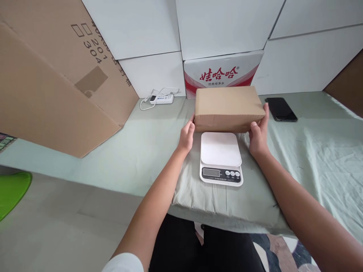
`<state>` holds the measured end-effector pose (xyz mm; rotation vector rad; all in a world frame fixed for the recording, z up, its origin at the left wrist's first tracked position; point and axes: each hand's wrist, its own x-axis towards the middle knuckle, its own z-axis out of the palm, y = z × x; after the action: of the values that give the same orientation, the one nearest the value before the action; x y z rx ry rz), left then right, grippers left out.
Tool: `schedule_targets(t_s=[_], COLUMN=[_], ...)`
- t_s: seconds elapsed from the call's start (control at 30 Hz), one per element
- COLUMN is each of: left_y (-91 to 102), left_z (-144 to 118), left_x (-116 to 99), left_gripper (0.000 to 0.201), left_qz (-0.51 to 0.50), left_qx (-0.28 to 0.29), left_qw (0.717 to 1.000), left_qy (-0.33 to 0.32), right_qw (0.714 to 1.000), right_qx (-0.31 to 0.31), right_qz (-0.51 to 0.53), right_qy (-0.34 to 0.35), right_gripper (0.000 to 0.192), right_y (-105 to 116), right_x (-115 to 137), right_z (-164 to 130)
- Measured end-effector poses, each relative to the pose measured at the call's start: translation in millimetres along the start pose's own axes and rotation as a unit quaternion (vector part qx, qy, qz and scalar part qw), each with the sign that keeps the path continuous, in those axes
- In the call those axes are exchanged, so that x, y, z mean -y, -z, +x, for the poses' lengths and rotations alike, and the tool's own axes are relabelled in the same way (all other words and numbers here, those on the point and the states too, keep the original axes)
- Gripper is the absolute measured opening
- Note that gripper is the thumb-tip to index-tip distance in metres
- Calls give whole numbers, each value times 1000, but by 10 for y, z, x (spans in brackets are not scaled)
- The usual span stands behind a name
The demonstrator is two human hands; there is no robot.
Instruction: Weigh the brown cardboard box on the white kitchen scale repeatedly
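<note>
we gripped the brown cardboard box (229, 107) at both ends, our left hand (187, 136) on its left side and our right hand (258, 136) on its right. it sat just behind the white kitchen scale (220, 158) on the green-covered table (312, 151), a black phone (280, 109) nearby.

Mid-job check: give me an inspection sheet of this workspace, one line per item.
Surface: wrinkled pale green cloth covering the table.
Job's things: brown rectangular cardboard box held at both ends, behind the white digital kitchen scale; scale platform bare.
Clutter: black smartphone lying flat, right of the box.
Grippers: left hand and right hand grip the box ends.
Cables: white power strip with a looped white cord.
Surroundings: large flattened cardboard sheet, red-and-white printed carton, white wall panels.
</note>
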<state>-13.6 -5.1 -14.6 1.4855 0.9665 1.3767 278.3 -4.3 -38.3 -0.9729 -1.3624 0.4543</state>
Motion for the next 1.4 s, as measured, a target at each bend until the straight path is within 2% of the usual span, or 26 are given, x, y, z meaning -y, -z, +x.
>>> schedule_targets(t_s=[0.13,0.23,0.4,0.53,0.67,1.1,1.17,1.3,1.4], left_y=[-9,22,92,85,54,38,69,137,149], left_z=[-133,-375,-845,-1024,-1054,-1090,-1075,-1035,-1028], left_x=[-179,-304,-356,-292,-258,-285,-287,-305,-318], left_gripper=[98,95,93,92,90,83,85,90,93], left_qz=[9,7,-3,-1,-7,-10,-9,-20,-33], left_qx=[6,8,8,-17,-37,-31,-47,-123,-119], left_qw=[997,996,994,994,996,998,998,991,992], left_qy=[-72,-94,-112,-105,-82,-52,-48,-52,-41], right_qw=[997,992,989,979,979,977,978,980,985], right_qx=[-34,-43,-28,-20,-16,-43,-58,-114,-119], right_qz=[-10,-20,-88,-144,-149,-163,-155,-103,-81], right_qy=[76,114,119,144,138,133,127,126,98], right_gripper=[114,107,96,96,87,70,69,77,79], right_y=[12,66,282,391,354,269,271,294,315], right_x=[399,592,532,405,436,692,708,684,641], right_z=[-35,-170,-535,-728,-782,-783,-760,-677,-651])
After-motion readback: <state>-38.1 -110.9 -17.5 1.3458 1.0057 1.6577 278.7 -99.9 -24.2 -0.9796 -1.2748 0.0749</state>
